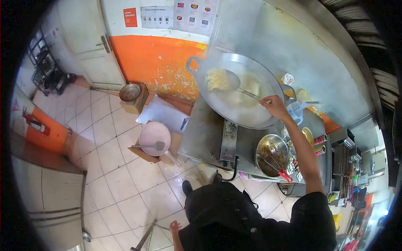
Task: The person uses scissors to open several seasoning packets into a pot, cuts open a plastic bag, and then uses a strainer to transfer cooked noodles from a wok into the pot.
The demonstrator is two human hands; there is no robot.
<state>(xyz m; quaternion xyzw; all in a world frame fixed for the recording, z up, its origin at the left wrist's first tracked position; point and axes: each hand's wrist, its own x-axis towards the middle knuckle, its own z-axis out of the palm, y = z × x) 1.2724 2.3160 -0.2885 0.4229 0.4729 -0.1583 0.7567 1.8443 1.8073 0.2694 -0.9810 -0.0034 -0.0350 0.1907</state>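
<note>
A big round wok (268, 119) of steaming, cloudy liquid sits on the metal stove. My right hand (274, 105) is closed round the handle of a long ladle or strainer (247, 93), whose round head lies in the wok at its left side. Pale yellow noodles (217, 79) show at that head. Steam blurs the head's edges. Low beside my body, away from the stove, my left hand (175, 226) hangs with its fingers slightly curled; whether it holds anything is too small to tell.
A steel bowl (264, 146) with red-handled tongs (284, 175) stands on the counter near my right arm. A blue-rimmed jug (295, 112) is right of the wok. On the floor side, a pink basin (155, 131) with a spatula and a box with a bowl (130, 92) stand.
</note>
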